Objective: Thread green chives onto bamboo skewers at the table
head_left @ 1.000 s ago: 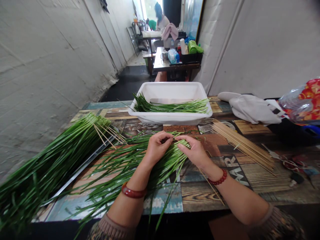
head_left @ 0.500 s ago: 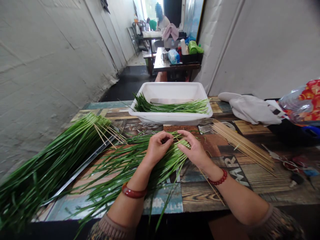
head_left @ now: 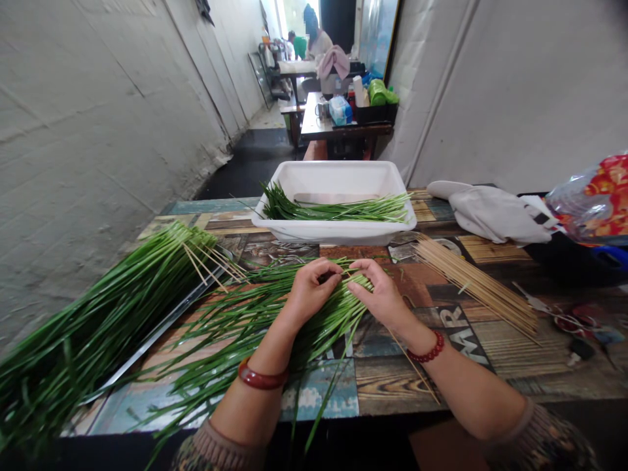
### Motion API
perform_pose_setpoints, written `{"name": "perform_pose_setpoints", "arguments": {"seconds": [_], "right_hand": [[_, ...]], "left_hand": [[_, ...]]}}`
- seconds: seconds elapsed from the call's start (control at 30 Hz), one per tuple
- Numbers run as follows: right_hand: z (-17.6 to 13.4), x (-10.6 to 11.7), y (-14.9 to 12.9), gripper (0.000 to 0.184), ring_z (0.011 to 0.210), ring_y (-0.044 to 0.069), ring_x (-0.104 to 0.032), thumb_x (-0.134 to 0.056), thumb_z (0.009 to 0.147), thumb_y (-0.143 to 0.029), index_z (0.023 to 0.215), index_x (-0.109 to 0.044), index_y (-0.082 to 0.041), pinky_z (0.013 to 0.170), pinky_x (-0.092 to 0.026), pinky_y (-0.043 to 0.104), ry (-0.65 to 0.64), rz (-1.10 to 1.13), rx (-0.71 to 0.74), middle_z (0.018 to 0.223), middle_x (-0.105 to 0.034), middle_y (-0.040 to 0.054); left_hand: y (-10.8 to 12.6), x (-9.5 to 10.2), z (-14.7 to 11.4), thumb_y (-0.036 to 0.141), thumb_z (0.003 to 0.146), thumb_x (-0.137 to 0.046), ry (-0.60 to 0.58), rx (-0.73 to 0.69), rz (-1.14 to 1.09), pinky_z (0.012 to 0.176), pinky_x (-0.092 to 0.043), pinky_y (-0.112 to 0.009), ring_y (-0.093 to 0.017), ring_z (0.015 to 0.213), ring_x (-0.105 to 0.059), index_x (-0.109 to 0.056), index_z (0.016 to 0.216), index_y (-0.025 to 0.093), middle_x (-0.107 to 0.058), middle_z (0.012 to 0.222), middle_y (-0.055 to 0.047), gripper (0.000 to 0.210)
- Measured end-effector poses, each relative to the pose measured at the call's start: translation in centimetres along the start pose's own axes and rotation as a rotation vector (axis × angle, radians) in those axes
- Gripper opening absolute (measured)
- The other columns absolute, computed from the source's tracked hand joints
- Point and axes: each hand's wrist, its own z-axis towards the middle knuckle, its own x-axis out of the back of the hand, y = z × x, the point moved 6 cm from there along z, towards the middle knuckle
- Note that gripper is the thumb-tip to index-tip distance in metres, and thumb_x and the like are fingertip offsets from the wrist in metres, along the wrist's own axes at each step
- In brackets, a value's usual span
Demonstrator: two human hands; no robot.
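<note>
Long green garlic chives (head_left: 235, 327) lie spread across the table in front of me, their pale stalk ends under my hands. My left hand (head_left: 316, 284) is closed in a pinch, thumb and forefinger together at a chive stalk; the exact hold is partly hidden. Beside it, my right hand (head_left: 380, 294) rests at the stalk ends with thumb and forefinger curved and apart. A thin wooden skewer (head_left: 415, 366) runs from beneath my right hand towards the table's front edge. Its upper part is hidden by the hand and the chives.
A white tub (head_left: 333, 232) holding more chives stands at the back. A big chive bundle (head_left: 112, 301) with several skewers on it lies left, along a metal edge (head_left: 157, 333). Rightward are a skewer pile (head_left: 475, 284), scissors (head_left: 544, 306) and a cap (head_left: 490, 212).
The hands stay almost in place, with only slight finger movement at the stalk ends. The view has shifted very slightly.
</note>
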Motion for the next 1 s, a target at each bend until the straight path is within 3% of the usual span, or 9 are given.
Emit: {"name": "perform_pose_setpoints", "arguments": {"seconds": [0.13, 0.4, 0.67, 0.9, 1.0], "right_hand": [[0.1, 0.0, 0.1, 0.027, 0.089, 0.018, -0.062, -0.060, 0.078, -0.025, 0.103, -0.052, -0.021, 0.083, -0.047, 0.031, 0.006, 0.010, -0.008, 0.096, -0.064, 0.0033], [0.1, 0.1, 0.3, 0.019, 0.074, 0.016, -0.057, -0.061, 0.076, -0.027, 0.093, -0.054, -0.020, 0.070, -0.045, 0.027, 0.013, -0.040, -0.030, 0.080, -0.058, -0.0007], [0.1, 0.4, 1.1, 0.017, 0.082, 0.018, -0.057, -0.059, 0.082, -0.033, 0.092, -0.058, -0.019, 0.079, -0.044, 0.031, -0.053, -0.125, -0.027, 0.088, -0.062, 0.0028], [0.2, 0.6, 2.2, 0.012, 0.076, 0.016, -0.056, -0.057, 0.082, -0.028, 0.088, -0.060, -0.018, 0.071, -0.045, 0.027, -0.126, -0.146, -0.056, 0.081, -0.061, 0.0011], [0.2, 0.6, 2.2, 0.011, 0.075, 0.015, -0.057, -0.057, 0.082, -0.027, 0.089, -0.060, -0.019, 0.071, -0.046, 0.028, -0.131, -0.153, -0.057, 0.082, -0.062, 0.0014]], "left_hand": [[0.0, -0.1, 0.0, 0.010, 0.082, -0.056, -0.024, -0.020, 0.004, 0.071, -0.045, -0.025, -0.015, 0.074, -0.061, -0.069, 0.080, 0.016, -0.067, 0.076, -0.003, 0.014], [0.5, -0.5, -0.1, 0.008, 0.083, -0.052, -0.182, -0.071, -0.014, 0.075, -0.047, -0.026, -0.016, 0.081, -0.063, -0.072, 0.083, 0.016, -0.067, 0.082, -0.005, 0.022], [-2.3, 2.1, 0.3, 0.013, 0.086, -0.052, 0.124, 0.053, 0.190, 0.072, -0.047, -0.027, -0.016, 0.076, -0.063, -0.072, 0.094, 0.016, -0.069, 0.079, -0.005, 0.021], [-3.1, 0.0, 0.0, 0.008, 0.082, -0.056, -0.118, 0.009, 0.346, 0.077, -0.049, -0.029, -0.018, 0.081, -0.064, -0.073, 0.087, 0.017, -0.068, 0.087, -0.006, 0.019], [-3.1, -0.4, -0.1, 0.007, 0.080, -0.059, -0.166, 0.011, 0.433, 0.077, -0.049, -0.030, -0.019, 0.082, -0.063, -0.073, 0.084, 0.016, -0.065, 0.087, -0.007, 0.017]]}}
